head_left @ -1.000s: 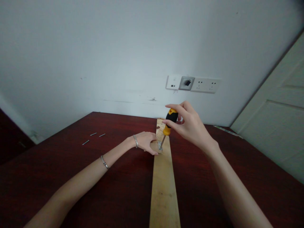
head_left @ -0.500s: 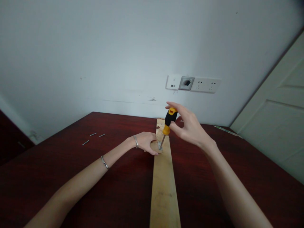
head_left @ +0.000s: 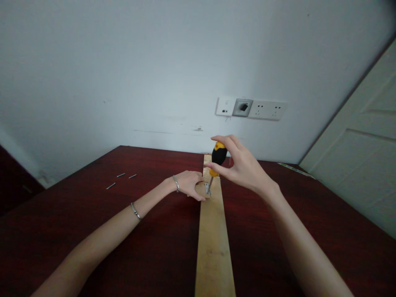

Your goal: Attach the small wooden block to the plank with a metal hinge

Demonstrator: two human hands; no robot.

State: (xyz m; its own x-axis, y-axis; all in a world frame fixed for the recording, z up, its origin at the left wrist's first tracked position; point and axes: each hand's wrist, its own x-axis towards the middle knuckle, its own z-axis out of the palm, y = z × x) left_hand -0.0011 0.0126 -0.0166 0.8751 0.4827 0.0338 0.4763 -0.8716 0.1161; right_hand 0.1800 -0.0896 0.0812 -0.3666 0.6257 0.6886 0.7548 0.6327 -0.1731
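Observation:
My right hand (head_left: 236, 159) grips a yellow-and-black screwdriver (head_left: 219, 155) by its handle, thumb on the near side and fingers over the top. The shaft points down, leaning slightly, and its tip meets a small metal bracket (head_left: 207, 186). That bracket sits against a small wooden piece (head_left: 201, 190) on a long wooden plank (head_left: 213, 243). Thumb and fingers of my left hand (head_left: 191, 185) close around the wooden piece from the left, at the plank's edge. Whether a screw is under the tip is too small to tell.
Three loose screws or nails (head_left: 120, 175) lie on the dark red table (head_left: 148, 255) at left. Behind it rises a white wall with sockets (head_left: 267, 110). A pale door (head_left: 368, 152) stands at right, near a flat strip (head_left: 295, 170) on the table's back edge.
The screwdriver handle has swung a little left and stands more upright. My right thumb and fingers have shifted left around it. My left hand stays in place.

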